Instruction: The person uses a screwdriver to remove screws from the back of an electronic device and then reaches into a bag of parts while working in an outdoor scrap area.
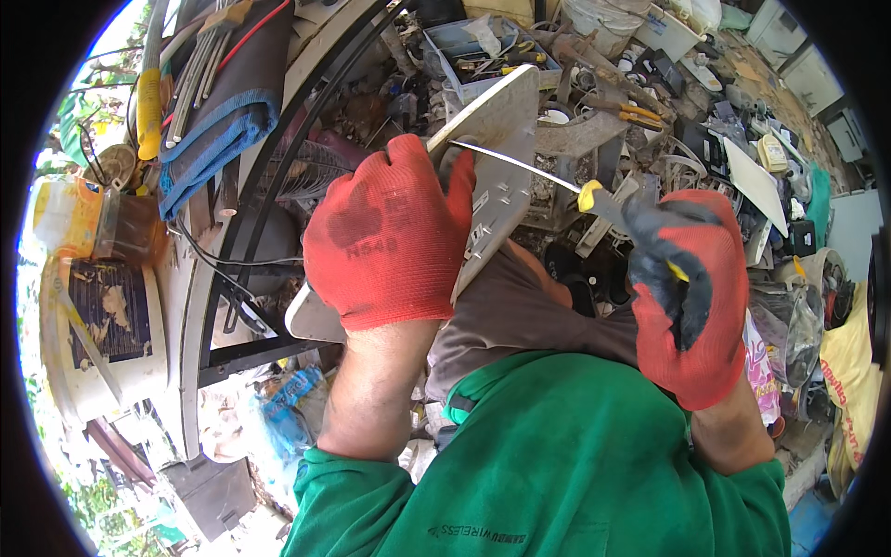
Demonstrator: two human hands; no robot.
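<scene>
Nearest, at 5 o'clock, the green shirt (575, 455) carries a line of small dark lettering, upside down in this view, near the lower rim. Above it, at 10 o'clock, the left hand (390, 237), in a red knit glove, grips the panel (501, 204) between thumb and fingers at its near edge; dark characters are printed on the back of the glove, beside a dark smudge. The panel stands tilted above the lap, its main part at 1 o'clock, pale, with small pegs on its face and dark marks too small to read. At 3 o'clock the right hand (691, 288), its red glove coated dark on the palm side, is curled round the handle of the screwdriver (587, 195), whose yellow collar shows; the shaft points to 10 o'clock, its tip just beside the left thumb, and whether it touches the panel I cannot tell. Farther out, the table (187, 325) curves past at 9 o'clock, with a blue-edged mat (223, 130) at 10. A toolbox (471, 90) lies at 12, orange-handled pliers (640, 114) between 1 and 2, and a yellow sack (849, 371) with large red lettering between 3 and 4. Farthest, at 1 o'clock, is a whitish bucket (608, 17).
</scene>
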